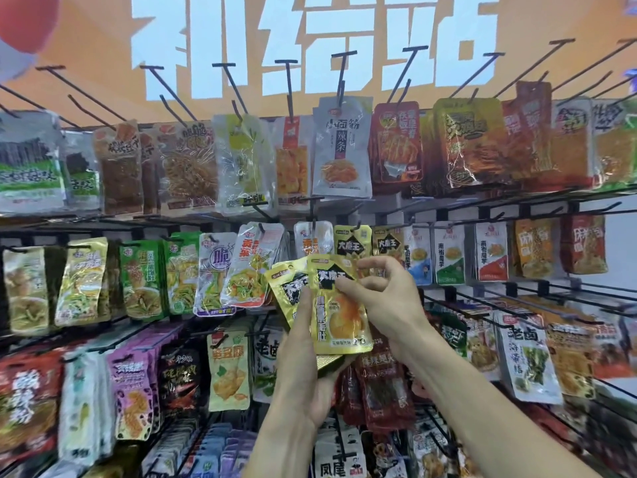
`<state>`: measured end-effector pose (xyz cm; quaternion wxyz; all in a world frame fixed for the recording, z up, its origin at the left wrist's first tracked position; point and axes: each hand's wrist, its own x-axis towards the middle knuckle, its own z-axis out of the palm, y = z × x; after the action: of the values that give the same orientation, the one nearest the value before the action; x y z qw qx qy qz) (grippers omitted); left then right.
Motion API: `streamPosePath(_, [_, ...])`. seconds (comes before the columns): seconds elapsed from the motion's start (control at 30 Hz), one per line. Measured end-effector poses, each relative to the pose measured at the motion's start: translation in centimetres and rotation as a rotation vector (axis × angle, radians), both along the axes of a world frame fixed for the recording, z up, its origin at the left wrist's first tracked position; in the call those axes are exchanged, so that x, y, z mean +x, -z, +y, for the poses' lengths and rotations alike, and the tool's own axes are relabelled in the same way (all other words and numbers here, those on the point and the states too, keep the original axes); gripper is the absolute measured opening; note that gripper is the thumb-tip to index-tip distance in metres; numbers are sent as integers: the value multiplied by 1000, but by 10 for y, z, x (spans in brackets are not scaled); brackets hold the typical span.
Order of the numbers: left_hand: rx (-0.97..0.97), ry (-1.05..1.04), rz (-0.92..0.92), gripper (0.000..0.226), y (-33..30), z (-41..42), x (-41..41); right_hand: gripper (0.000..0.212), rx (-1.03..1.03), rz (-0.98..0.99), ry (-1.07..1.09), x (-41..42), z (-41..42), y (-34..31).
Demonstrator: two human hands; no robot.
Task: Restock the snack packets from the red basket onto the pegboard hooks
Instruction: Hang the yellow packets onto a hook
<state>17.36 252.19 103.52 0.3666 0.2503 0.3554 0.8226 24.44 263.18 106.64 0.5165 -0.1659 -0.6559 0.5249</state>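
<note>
two bare forearms; left hand (303, 367) and right hand (382, 298) ungloved (no sleeves visible)

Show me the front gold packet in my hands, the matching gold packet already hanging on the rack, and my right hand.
front gold packet (339, 313): head view, on its yellow lower face.
hanging gold packet (351, 243): head view, on its black label.
right hand (382, 294): head view, on the back of the hand.

We're looking up at an orange wall (86, 56) with big pale-blue lettering (310, 39), brightly and evenly lit, above black wire display rails (482, 198).
</note>
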Motion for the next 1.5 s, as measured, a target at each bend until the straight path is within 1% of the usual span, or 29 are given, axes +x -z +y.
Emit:
streamPosePath(0.1, [28,13,-10,46,-1,-2,1,31,62,134,116,-2,15,-12])
streamPosePath(0.17, [30,16,-28,47,-1,-4,-1,26,145,172,213,-2,31,-25])
streamPosePath(0.27, [26,12,-29,51,-3,-7,-1,26,196,128,281,-6,54,-38])
streamPosePath(0.4, [29,20,-22,52,-4,-9,0,29,195,48,270,-12,62,-38])
streamPosePath(0.5, [33,20,-11,49,-5,-10,0,35,226,11,297,-13,63,-36])
streamPosePath(0.57, [47,16,-5,46,-6,-9,0,35,210,-19,340,-17,64,-39])
streamPosePath(0.6, [50,14,1,45,-7,-9,1,37,209,-57,365,-20,65,-42])
streamPosePath(0.7, [41,-3,19,42,-8,-6,2,49,313,-358,483,-31,67,-46])
streamPosePath(0.73, [39,-4,22,42,-8,-5,2,52,338,-418,540,-32,65,-44])
streamPosePath(0.77, [39,-3,26,41,-7,-4,1,52,347,-405,582,-29,58,-40])
streamPosePath(0.8, [41,-7,26,39,-6,-3,-1,50,348,-340,589,-25,49,-34])
streamPosePath(0.83, [40,-14,28,37,-5,-2,-2,48,322,-241,524,-18,37,-27])
streamPosePath(0.87, [42,-20,35,36,-4,-1,-4,47,257,-152,390,-11,23,-21])
streamPosePath(0.9, [40,-26,40,37,-3,2,-5,45,171,-109,215,-5,8,-17])
streamPosePath(0.93, [39,-30,43,39,-2,4,-5,42,95,-105,63,-2,-1,-13])
streamPosePath(0.97, [38,-34,45,42,-2,5,-4,38,45,-111,-30,-1,-6,-9])
streamPosePath(1.0, [37,-35,41,45,-1,5,-4,35,6,-102,-67,-2,-5,-7])
streamPosePath(1.1, [-5,-41,8,49,-1,6,-4,35,-103,-8,-81,-1,-3,-10])
streamPosePath(1.13, [-30,-51,-4,54,1,6,-5,35,-125,29,-79,-1,-1,-12])
streamPosePath(1.2, [-41,-61,-45,70,2,8,-8,38,-125,121,-35,0,4,-19])
streamPosePath(1.27, [-12,-42,-83,71,-1,8,-7,44,-76,178,60,-1,15,-29])
streamPosePath(1.33, [-8,-26,-67,70,-2,6,-6,42,-18,178,138,-4,28,-39])
streamPosePath(1.43, [-10,-18,-57,85,-2,5,-6,29,47,114,250,-11,42,-46])
streamPosePath(1.47, [-11,-25,-48,82,-2,5,-6,28,64,89,281,-13,46,-47])
streamPosePath(1.5, [-15,-29,-36,74,-2,4,-6,27,78,70,305,-16,51,-47])
